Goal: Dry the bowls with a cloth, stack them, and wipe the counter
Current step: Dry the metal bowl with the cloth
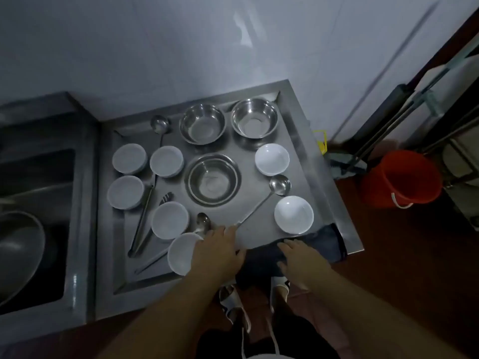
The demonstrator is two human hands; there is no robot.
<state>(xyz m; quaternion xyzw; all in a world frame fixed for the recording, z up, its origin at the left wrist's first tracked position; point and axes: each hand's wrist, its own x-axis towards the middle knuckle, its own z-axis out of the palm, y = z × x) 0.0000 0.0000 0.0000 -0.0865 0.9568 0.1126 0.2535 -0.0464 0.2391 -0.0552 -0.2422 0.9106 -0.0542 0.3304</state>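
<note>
Left hand [220,251] flat, fingers straight on white bowl [181,255] at counter [259,237] front edge; right hand [300,257] seemingly relaxed on dark cloth [326,244], front right corner

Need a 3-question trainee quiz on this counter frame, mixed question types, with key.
1. True or false: the white bowls are already stacked in one pile.
2. Multiple choice: what lies under the right hand? A) a ladle B) the dark cloth C) a steel bowl
3. Fill in: the left hand is at the near white bowl, next to the handle end of a ____.

Key: 1 false: seven white bowls stand apart on the counter. 2 B. 3 ladle.
</note>
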